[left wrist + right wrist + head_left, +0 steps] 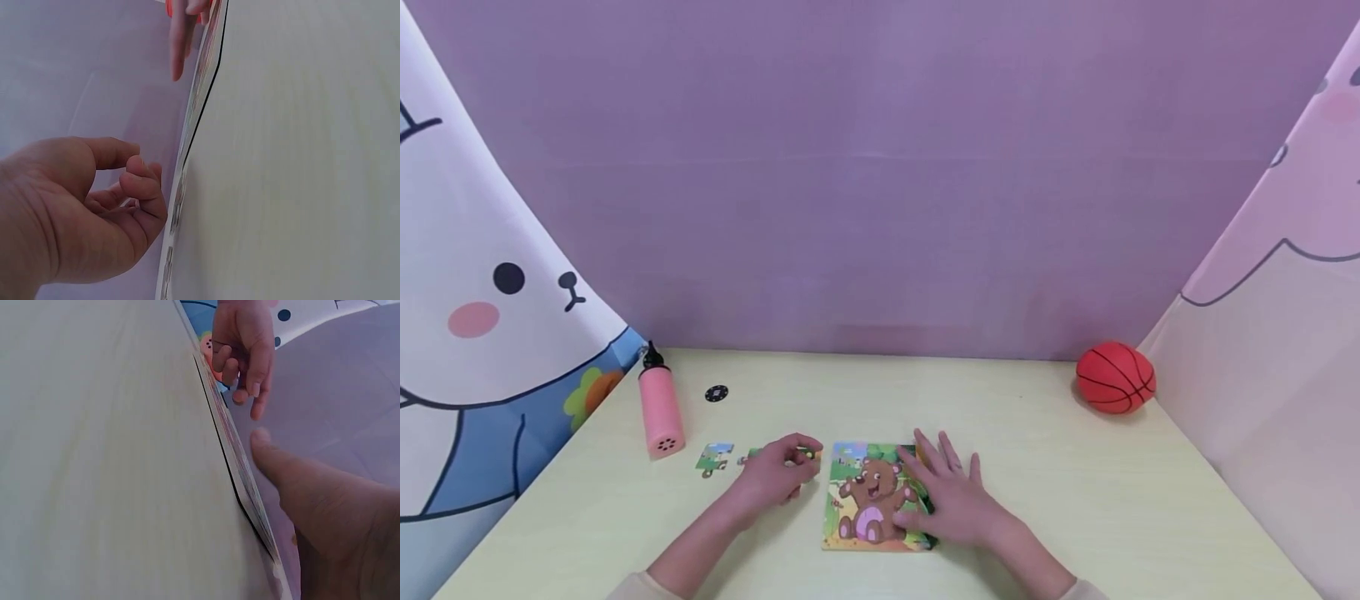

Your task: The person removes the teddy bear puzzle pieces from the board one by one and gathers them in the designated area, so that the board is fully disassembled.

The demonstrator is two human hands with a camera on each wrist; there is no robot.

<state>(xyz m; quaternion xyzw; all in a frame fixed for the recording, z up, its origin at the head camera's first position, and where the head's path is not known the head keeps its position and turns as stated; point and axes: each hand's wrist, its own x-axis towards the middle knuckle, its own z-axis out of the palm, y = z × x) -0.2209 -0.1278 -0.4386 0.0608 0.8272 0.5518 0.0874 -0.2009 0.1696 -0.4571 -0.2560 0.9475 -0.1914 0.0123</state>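
Observation:
A jigsaw puzzle (871, 500) with a brown bear picture lies flat on the table in the head view. Dark patches show along its right side, partly covered by my right hand (955, 502), whose fingers are spread over that edge. Just left of the puzzle is my left hand (775, 473), fingers loosely bent, with a gap between thumb and fingertips and nothing held in the left wrist view. Behind the left hand, a loose puzzle piece (754, 455) is partly hidden. Another puzzle piece (713, 457) lies farther left, showing green and blue.
A pink hand pump (662, 410) lies at the left of the pale table (1045, 492), close to a black round disc (717, 393). A red toy basketball (1116, 377) sits at the back right. Purple cloth (880, 208) hangs behind, with printed cartoon cloths at both sides.

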